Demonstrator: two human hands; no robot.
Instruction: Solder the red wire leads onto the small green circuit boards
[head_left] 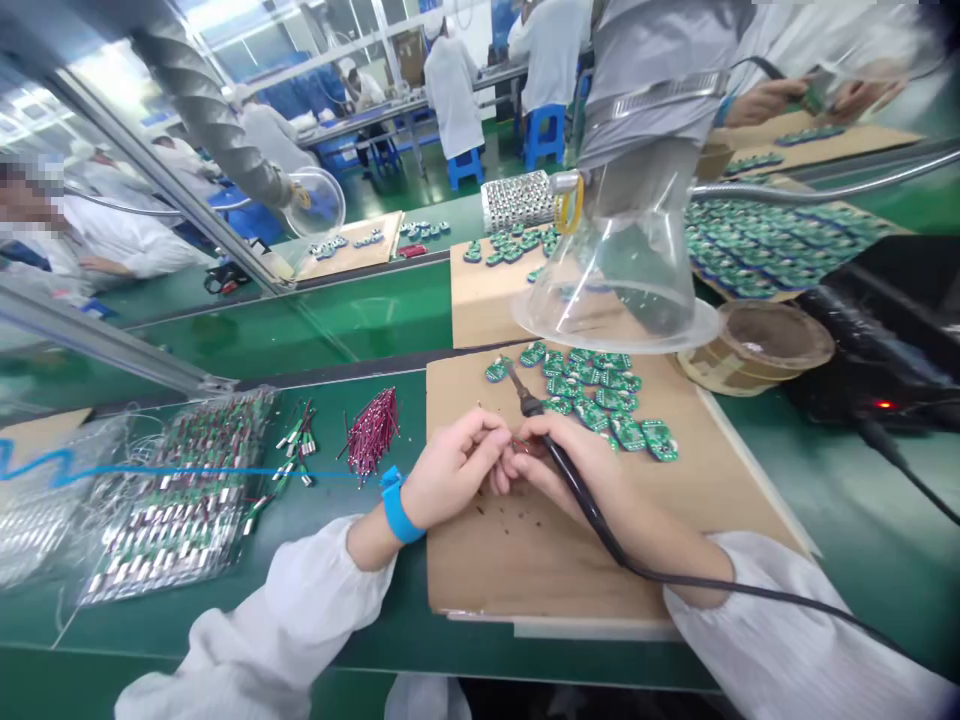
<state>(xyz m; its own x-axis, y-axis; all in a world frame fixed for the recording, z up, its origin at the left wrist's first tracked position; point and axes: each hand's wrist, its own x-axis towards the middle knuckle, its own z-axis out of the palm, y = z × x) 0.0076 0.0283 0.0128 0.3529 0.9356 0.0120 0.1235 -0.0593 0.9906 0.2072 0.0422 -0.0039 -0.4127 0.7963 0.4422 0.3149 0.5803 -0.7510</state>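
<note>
The person's left hand, in a white sleeve with a blue wristband, curls its fingers in against the right hand, around a small reddish item; whether it truly pinches that item is too hidden to tell. The right hand wraps firmly around a black corded soldering iron, though its tip is hard to make out. Both rest on a cardboard sheet flecked with dark crumbs. Just beyond lies a loose heap of green circuit boards. On the left, a thick bundle of red wires and small metal-ended parts lie beside a clear bag holding rows of boards joined to silver cells, so much is done and much lies waiting. The green bench carries a clear fume hood and a tape roll. Farther off, white-gowned co-workers sit at parallel benches on blue stools.
</note>
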